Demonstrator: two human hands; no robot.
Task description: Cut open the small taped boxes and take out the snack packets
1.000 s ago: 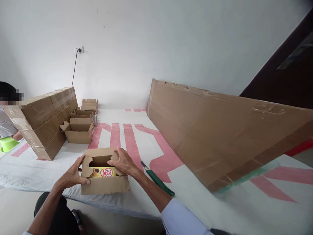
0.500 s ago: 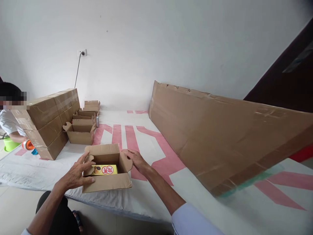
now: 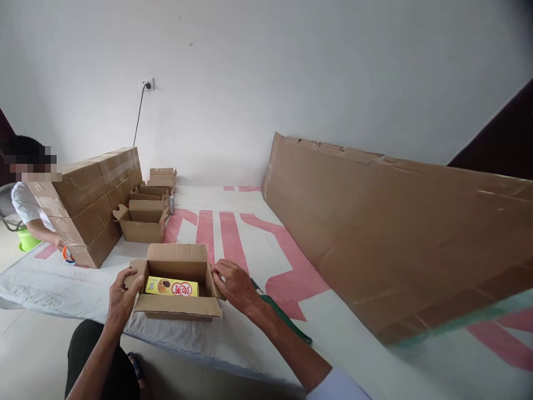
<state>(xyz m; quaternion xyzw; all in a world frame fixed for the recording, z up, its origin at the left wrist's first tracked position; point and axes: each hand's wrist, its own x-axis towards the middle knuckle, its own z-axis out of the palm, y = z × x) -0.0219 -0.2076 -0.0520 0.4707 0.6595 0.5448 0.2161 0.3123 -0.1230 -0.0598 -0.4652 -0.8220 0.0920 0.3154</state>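
Note:
An open cardboard box stands before me on the covered surface, its flaps spread outward. Inside it, towards the left, lies a yellow carton with a red round logo and a picture of food. My left hand is closed on the left flap, thumb on the inner side. At the opposite end, my right hand has its bent fingers on the right flap, partly hiding it. A green-handled tool lies under my right forearm; its other end is mostly covered.
Taped cartons are stacked at the left, beside several open small boxes. A long cardboard sheet stands on edge at the right. Behind the stack, a person has a hand near an orange ring-shaped item.
My left hand has moved from over the box's edge to the left flap, now folded outward. The right flap is pushed outward too. The green-handled tool has come into sight.

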